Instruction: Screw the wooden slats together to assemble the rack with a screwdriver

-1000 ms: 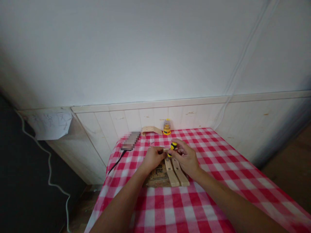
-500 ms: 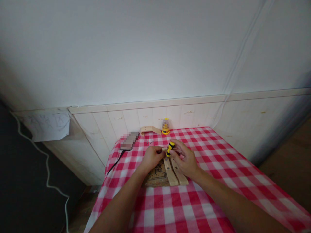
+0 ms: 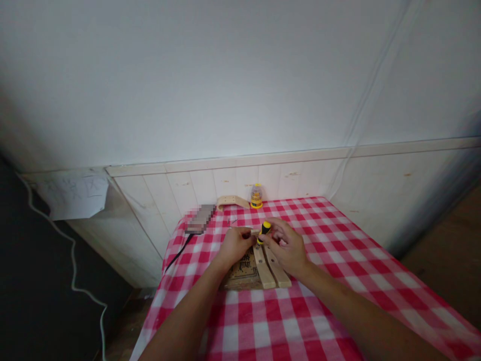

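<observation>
A yellow-and-black screwdriver [image 3: 265, 228] is pinched in my right hand [image 3: 288, 248], leaning slightly, its lower end at a pale wooden strip [image 3: 265, 275]. The fingers of my left hand [image 3: 236, 245] are closed at the far left edge of that strip, close to the screwdriver's tip; what lies under the fingertips is partly hidden. Alongside on the right, under my right hand, runs a second wooden strip [image 3: 281, 276] with dark holes or screw heads. Both strips lie over a brown board [image 3: 240, 276] with black print.
A red-and-white checked cloth [image 3: 300, 321] covers the table. Towards the wall stand a curved wooden piece [image 3: 233, 201] and a clear-topped yellow container [image 3: 256, 196]. A blurred-out flat object [image 3: 201, 219] with a black strap lies left. Small thin pieces [image 3: 232, 221] lie behind my left hand.
My right hand has turned the screwdriver a little, and its handle top sits slightly lower and more towards me. My left hand and the strips stay in place.
</observation>
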A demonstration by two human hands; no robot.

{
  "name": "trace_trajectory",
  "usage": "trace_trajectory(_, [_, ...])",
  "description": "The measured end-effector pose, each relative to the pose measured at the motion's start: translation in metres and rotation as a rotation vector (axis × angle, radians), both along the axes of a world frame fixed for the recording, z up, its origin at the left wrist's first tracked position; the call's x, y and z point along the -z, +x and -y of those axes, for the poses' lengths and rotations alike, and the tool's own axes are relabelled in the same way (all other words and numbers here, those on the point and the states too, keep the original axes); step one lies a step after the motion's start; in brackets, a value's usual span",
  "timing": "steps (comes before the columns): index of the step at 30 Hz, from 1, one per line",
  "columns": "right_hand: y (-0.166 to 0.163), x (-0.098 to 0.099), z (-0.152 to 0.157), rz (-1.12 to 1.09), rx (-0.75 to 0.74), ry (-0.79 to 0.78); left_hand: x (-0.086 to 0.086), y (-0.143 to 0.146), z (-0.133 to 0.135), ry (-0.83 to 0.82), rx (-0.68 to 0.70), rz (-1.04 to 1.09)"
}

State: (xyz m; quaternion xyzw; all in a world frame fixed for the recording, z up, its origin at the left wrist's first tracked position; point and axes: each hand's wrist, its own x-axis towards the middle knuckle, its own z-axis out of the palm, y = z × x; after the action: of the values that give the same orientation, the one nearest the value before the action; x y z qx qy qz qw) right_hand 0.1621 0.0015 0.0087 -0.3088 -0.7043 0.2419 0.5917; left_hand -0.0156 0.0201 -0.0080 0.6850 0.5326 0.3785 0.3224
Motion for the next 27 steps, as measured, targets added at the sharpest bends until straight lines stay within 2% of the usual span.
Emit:
trace_trajectory(8, [0.005,-0.009,0.008,-0.012,-0.047,0.031,-0.001,0.001,0.003,-0.052,0.005,0.079])
trace_trajectory(16, [0.006,-0.005,0.007,0.022,-0.069,0.037,0.002,0.000,0.002,-0.032,0.017,0.060])
trace_trajectory(23, [0.008,-0.009,0.012,0.075,-0.160,0.003,0.001,0.000,0.000,-0.012,-0.001,0.024])
trace_trajectory(27, [0.007,-0.010,0.012,0.064,-0.132,0.009,0.000,0.000,0.001,-0.013,0.005,0.026])
